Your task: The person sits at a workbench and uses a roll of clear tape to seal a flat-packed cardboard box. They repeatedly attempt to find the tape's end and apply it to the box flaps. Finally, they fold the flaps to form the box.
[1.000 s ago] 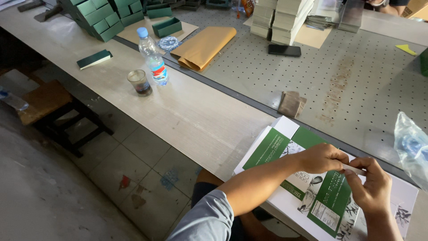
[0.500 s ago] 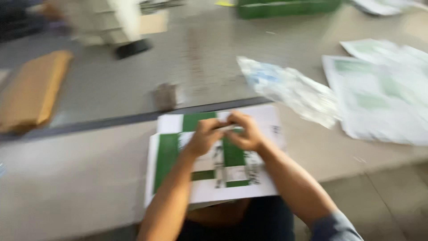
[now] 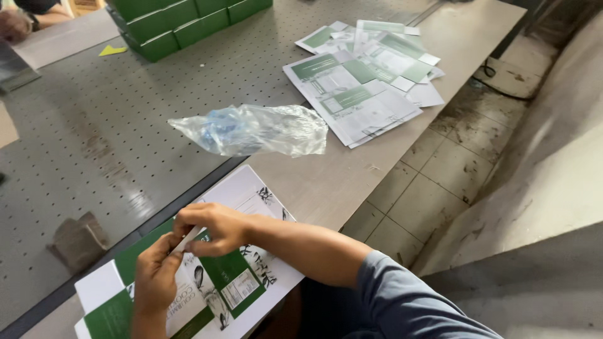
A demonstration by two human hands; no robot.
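1. Green-and-white flat carton blank (image 3: 207, 276) lay at the near table edge (image 3: 370, 169), part overhanging.
2. Right hand (image 3: 210, 227) and left hand (image 3: 156, 276) pinched a small white strip (image 3: 186, 238) over it; fingers narrow. Looked like a peel or tab step; next move would need a steady pull.
3. Plastic bag (image 3: 251, 130) beyond, loose blanks (image 3: 364, 81) far right; bare table between.

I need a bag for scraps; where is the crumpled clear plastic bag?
In the head view, the crumpled clear plastic bag lies mid-table, between the spread-out green-and-white printed sheets and the hands.
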